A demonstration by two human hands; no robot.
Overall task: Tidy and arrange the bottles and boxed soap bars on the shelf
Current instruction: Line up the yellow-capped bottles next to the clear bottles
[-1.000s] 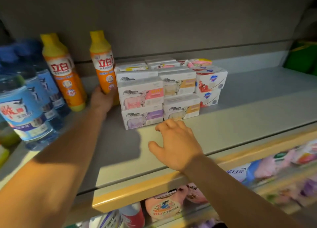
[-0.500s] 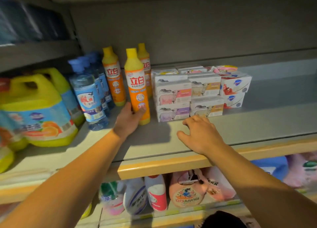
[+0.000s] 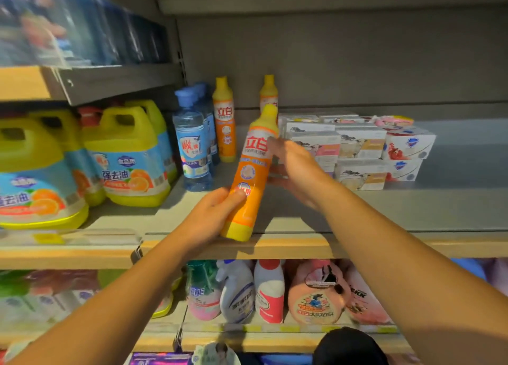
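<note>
Two hands: both are on one orange plastic detergent bottle with a yellow cap [image 3: 254, 172] at frame centre.
Left hand [image 3: 211, 216]: fingers wrapped around the bottle's lower body, thumb across the label.
Right hand [image 3: 295, 169]: fingers loosely curved, tips touching the bottle's upper label from the right; no firm grasp shows.
Held bottle: tilted, cap leaning up and right, yellow base over the shelf's front edge.
Surface: grey metal shelf [image 3: 412, 208] with a pale wooden front lip, lit warm from the left.
Back row: two more orange bottles [image 3: 224, 120] stand upright near the rear wall, beside clear blue-capped bottles [image 3: 192, 144].
Right of centre: white cardboard soap boxes [image 3: 360, 147] stacked in two layers, just behind the right hand.
Left side: yellow handled jugs with blue labels [image 3: 129, 155].
Lower frame: another shelf holding spray bottles and pink refill pouches [image 3: 316, 296].
Upper left: blurred blue packs on a higher shelf.
</note>
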